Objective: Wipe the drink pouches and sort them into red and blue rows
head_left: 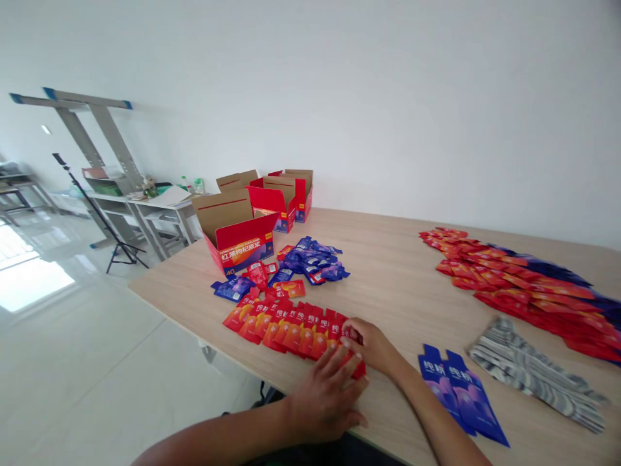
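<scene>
A row of several red pouches (286,323) lies fanned out along the near edge of the wooden table (398,285). My left hand (327,395) lies flat with fingers stretched over the right end of that row. My right hand (369,343) rests just behind it, fingers curled on the last red pouch (358,370). Two blue pouches (458,388) lie to the right of my right forearm.
A heap of blue pouches (315,259) and open red cartons (237,233) sit at the far left. A long spread of red pouches (524,285) and silver-striped pouches (533,372) lie at right. Desks and a tripod (97,213) stand on the floor left.
</scene>
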Demonstrator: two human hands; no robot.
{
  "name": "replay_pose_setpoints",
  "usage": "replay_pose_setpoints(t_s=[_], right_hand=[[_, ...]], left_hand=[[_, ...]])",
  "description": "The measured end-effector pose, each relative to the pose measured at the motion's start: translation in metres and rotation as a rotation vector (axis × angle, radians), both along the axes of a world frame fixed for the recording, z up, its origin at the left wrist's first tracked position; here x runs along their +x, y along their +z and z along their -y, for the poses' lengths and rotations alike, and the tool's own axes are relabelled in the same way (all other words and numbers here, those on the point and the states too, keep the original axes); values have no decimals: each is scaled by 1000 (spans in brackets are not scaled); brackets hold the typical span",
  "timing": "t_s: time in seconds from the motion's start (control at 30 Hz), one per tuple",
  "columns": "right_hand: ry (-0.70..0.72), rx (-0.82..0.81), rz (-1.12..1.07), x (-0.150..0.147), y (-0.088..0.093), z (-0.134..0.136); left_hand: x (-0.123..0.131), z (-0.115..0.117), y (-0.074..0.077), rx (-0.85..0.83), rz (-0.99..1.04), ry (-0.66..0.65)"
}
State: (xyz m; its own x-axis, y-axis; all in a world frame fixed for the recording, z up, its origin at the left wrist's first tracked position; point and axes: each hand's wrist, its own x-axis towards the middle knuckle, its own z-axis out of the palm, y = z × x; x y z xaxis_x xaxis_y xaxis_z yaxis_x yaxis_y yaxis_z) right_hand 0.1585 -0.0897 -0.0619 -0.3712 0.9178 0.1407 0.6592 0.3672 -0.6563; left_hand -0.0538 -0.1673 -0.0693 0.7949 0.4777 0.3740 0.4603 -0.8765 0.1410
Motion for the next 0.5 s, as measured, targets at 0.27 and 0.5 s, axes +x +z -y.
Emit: replay_pose_setpoints(t_s=[0.27,0.5], right_hand=[[-14,24,20,-3,-2,2],[-34,11,49,-4,-4,2]], left_hand=[[-60,-45,22,231,12,-10],[-107,-145,50,92,-60,829]])
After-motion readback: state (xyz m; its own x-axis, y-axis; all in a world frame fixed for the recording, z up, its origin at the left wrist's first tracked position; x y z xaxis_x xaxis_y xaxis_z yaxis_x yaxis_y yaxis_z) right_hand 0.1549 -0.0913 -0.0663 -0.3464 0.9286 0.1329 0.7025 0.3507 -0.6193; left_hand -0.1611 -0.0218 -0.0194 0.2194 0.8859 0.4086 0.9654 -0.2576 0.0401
